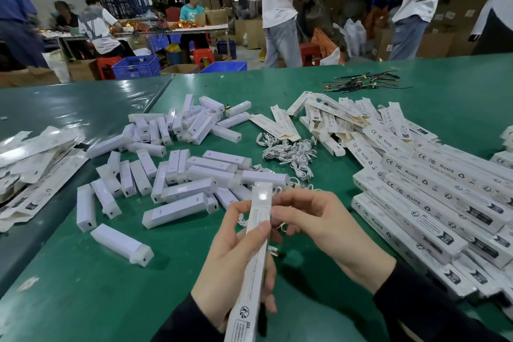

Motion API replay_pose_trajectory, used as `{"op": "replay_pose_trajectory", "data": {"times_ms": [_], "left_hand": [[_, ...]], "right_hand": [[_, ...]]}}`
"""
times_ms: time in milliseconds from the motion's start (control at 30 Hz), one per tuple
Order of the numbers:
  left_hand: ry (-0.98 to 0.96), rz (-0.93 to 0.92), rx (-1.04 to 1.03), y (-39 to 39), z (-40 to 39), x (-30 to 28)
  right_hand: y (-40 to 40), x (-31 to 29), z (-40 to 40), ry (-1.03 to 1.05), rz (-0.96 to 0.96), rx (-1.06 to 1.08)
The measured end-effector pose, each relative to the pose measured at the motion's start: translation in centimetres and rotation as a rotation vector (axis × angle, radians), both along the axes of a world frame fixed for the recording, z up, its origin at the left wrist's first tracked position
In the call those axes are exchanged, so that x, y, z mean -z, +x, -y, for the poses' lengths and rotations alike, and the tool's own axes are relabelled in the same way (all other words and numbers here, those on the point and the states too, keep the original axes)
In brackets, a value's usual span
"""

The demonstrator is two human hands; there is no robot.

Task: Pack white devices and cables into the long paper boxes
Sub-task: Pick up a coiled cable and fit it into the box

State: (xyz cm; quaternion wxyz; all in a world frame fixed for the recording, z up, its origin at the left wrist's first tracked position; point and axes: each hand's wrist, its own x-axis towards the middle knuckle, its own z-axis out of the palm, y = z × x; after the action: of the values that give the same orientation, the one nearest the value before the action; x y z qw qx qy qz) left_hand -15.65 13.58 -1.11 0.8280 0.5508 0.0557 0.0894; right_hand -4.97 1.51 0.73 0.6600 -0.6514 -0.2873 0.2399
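Observation:
My left hand (236,255) grips a long white paper box (254,253) upright in front of me, thumb across its front. A white device (262,191) sticks out of the box's open top end. My right hand (319,228) holds the box near that end, its fingertips on the box's side. A white cable (241,221) dangles behind the box between my hands. Loose white devices (177,175) lie scattered over the green table (97,286). A heap of coiled white cables (291,154) sits behind them.
Filled long boxes (433,203) are stacked at the right. Empty flat boxes (333,122) lie behind the cables and more (33,164) at the left. A bundle of coloured wires (361,82) lies far back. Several people stand and sit beyond the table.

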Motion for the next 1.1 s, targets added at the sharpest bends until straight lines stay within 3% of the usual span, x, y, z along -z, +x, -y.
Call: {"op": "replay_pose_trajectory", "data": {"times_ms": [267,433,633,800,900,1000,1100], "left_hand": [[-0.006,-0.020,-0.006,-0.2,0.3,-0.1],[-0.156,-0.003,-0.015,0.8,-0.4,-1.6],[-0.276,0.026,0.220,-0.2,-0.2,-2.9],[-0.144,0.021,0.241,0.5,-0.2,-1.9],[-0.200,0.038,0.296,-0.4,0.1,-1.8],[0.034,0.036,0.144,-0.6,-0.1,-0.6],[0.110,0.080,0.124,-0.3,0.3,-0.6]], "right_hand": [[-0.4,0.4,-0.2,0.080,0.049,-0.082],[0.1,-0.3,0.1,0.244,-0.212,-0.067],[0.2,-0.8,0.3,0.287,-0.443,-0.184],[0.3,-0.9,0.4,0.250,-0.526,-0.250],[0.3,-1.0,0.2,0.216,-0.555,-0.148],[0.4,-0.8,0.1,0.131,-0.527,-0.099],[0.4,-0.6,0.0,0.044,-0.468,-0.086]]}}
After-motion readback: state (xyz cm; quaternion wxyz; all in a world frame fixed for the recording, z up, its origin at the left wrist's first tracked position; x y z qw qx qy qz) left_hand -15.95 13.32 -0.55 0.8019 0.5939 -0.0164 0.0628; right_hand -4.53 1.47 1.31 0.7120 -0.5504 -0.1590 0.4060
